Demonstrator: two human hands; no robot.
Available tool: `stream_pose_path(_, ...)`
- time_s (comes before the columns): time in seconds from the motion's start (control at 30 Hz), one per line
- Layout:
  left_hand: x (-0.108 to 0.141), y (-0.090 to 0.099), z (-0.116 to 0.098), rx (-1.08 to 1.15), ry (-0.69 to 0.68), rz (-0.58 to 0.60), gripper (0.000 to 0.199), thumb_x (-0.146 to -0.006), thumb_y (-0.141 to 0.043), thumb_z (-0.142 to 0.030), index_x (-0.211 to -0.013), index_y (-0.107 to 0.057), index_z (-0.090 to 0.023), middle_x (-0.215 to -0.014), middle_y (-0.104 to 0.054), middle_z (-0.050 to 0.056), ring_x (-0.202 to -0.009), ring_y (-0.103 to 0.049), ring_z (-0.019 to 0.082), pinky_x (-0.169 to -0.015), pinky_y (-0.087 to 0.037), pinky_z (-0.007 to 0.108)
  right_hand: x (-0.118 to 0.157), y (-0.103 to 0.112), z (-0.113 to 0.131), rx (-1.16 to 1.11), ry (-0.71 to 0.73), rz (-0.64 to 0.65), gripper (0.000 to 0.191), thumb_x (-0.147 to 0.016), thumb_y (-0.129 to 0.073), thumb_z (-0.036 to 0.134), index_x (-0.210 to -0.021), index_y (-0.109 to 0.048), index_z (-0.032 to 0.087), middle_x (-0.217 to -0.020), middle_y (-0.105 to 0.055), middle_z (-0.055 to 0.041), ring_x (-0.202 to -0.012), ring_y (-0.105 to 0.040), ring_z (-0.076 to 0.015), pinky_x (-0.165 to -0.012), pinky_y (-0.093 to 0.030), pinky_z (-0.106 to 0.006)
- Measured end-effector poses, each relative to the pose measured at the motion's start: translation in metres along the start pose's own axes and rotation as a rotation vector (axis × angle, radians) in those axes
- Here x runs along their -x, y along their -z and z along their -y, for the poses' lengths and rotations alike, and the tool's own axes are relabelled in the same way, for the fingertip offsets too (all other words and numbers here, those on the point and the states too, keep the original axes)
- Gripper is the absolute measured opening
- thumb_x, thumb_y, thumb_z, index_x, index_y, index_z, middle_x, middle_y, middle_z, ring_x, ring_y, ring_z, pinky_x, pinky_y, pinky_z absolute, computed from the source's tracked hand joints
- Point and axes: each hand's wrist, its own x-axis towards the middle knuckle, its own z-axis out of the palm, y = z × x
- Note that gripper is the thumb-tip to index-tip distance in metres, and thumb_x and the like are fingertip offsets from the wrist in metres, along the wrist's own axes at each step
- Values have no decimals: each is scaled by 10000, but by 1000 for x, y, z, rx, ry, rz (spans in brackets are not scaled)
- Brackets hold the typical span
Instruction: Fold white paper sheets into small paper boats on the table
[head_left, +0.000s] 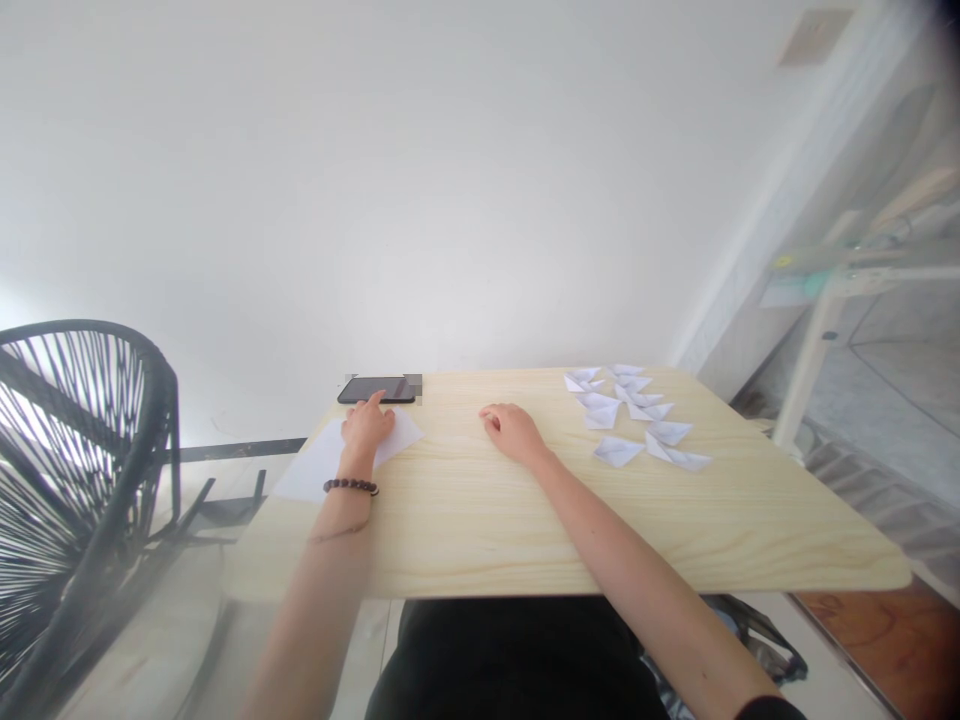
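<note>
My left hand [367, 424], with a dark bead bracelet [350, 486] on the wrist, rests over white paper [315, 465] at the table's left side. Its index finger stretches forward to the near edge of a dark phone [367, 390], while the other fingers bend slightly and hold nothing I can see. Near the middle of the table lies my right hand [514, 432], fingers curled in and nothing visible in them. To its right sit several folded white paper pieces [618, 451] with pointed ends, grouped in rough rows.
The pale wooden table [480, 540] stands against a white wall [480, 180]. A black woven chair [82, 500] is at the left. On the right is a white metal frame [814, 350]. A dark bag [765, 640] lies on the floor under the table's right side.
</note>
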Motion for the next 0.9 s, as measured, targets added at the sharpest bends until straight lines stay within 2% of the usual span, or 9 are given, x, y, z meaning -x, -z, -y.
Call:
stream_pose_path(0.13, -2, 0, 3, 37, 23, 4, 466, -730, -402, -341, -1180, -379, -225, -1108, -517, 123, -1067, -426, 288, -768, -390, 400, 0, 0, 0, -2, -3, 1, 235, -792, -398, 216, -935, -585, 209, -815, -614, -23, -755, -503, -137, -731, -339, -242)
stream_pose_path(0.23, -4, -1, 6, 66, 31, 33, 427, -701, -431, -438, -1048, -453, -191, -1059, -536, 118, -1046, -435, 284, -766, -390, 379, 0, 1, 1, 0, -10, 16, 237, -795, -400, 220, -943, -584, 204, -821, -614, -29, -764, -505, -137, -733, -341, -241)
stream_pose_path(0.37, 0, 1, 8, 56, -71, 109, 601, -538, -495, -659, -939, -497, -211, -1042, -519, 102, -1075, -386, 309, -797, -363, 397, 0, 3, 2, 6, -18, 28, 239, -798, -402, 219, -952, -584, 200, -830, -617, -32, -772, -509, -138, -741, -343, -240)
stream_pose_path(0.43, 3, 3, 7, 42, -83, 145, 708, -439, -539, -694, -975, -488, -234, -1079, -488, 102, -1095, -349, 334, -795, -355, 426, 0, 4, 3, 6, -16, 27, 239, -800, -402, 218, -951, -585, 199, -838, -619, -32, -773, -511, -138, -743, -344, -239)
stream_pose_path(0.5, 4, 4, 7, 41, -78, 153, 766, -403, -553, -703, -1014, -475, -247, -1104, -468, 103, -1103, -333, 343, -795, -350, 435, 0, 4, 3, 6, -16, 30, 240, -800, -401, 218, -954, -585, 198, -844, -619, -33, -775, -511, -137, -744, -344, -239)
stream_pose_path(0.73, -3, 1, 13, 110, -75, 143, 680, -486, -539, -662, -985, -488, -201, -1052, -530, 90, -1014, -458, 282, -718, -393, 310, 0, 5, 4, 10, -20, 41, 242, -798, -401, 215, -959, -582, 197, -850, -616, -35, -776, -510, -136, -746, -342, -239)
stream_pose_path(0.9, -3, 4, 12, 62, -73, 81, 552, -602, -474, -616, -958, -530, -197, -1000, -579, 102, -920, -528, 273, -677, -404, 313, 1, 6, 4, 4, -16, 37, 242, -800, -400, 219, -960, -581, 201, -839, -613, -31, -774, -507, -138, -751, -340, -241)
